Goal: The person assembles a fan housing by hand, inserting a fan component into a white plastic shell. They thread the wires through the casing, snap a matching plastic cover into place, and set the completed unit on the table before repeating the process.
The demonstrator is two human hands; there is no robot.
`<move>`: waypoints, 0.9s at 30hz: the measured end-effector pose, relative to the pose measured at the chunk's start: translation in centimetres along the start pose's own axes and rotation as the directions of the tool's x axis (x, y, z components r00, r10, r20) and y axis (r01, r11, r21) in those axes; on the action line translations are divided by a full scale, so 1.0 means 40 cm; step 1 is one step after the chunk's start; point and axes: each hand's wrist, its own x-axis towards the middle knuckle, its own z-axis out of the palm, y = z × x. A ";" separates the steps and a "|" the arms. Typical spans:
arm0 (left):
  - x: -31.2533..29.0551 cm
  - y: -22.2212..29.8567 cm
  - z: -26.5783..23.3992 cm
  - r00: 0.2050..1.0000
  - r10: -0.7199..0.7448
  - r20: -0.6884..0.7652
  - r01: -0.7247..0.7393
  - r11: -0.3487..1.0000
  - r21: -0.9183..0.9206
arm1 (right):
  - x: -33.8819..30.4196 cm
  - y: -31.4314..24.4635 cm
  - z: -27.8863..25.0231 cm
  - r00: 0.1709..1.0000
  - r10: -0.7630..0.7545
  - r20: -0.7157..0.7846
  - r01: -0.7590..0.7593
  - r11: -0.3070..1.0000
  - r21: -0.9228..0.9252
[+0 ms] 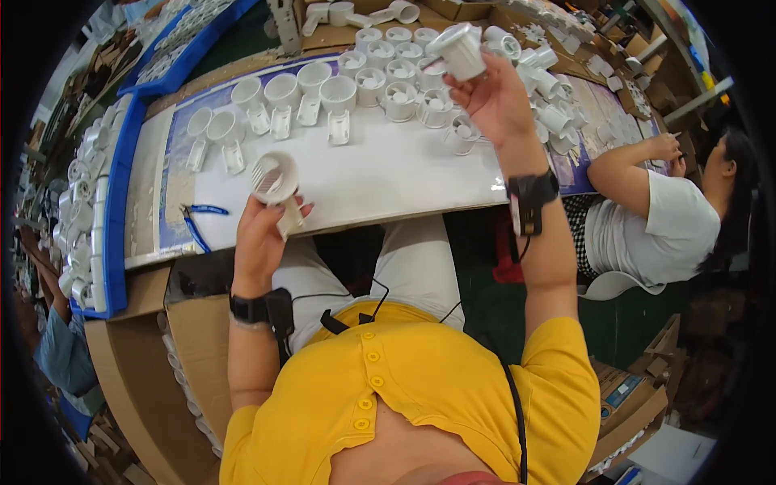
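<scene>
My left hand [260, 234] is closed around the handle of a white plastic cup-shaped part [275, 174] with a slotted inside, just above the table's near edge. Farther right, my right hand [501, 101] is raised and grips a white round plastic housing [461, 50] by its side. Beneath that housing stand several white round cups with inner pieces [400, 101], grouped close together. A loose row of white cups with short handles [283, 93] lies between my two hands and the far left of the table.
Blue-handled pliers [196, 222] lie at the table's left. A long blue bin [120, 202] filled with white parts runs along that side. White parts are heaped [558, 109] at right, near a seated co-worker [663, 210]. An open cardboard box [145, 388] stands lower left.
</scene>
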 end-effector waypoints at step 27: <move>0.055 -0.018 0.148 0.985 0.140 -0.106 -0.121 0.978 0.169 | -0.134 0.334 0.170 0.876 -0.004 0.483 0.238 0.873 -0.425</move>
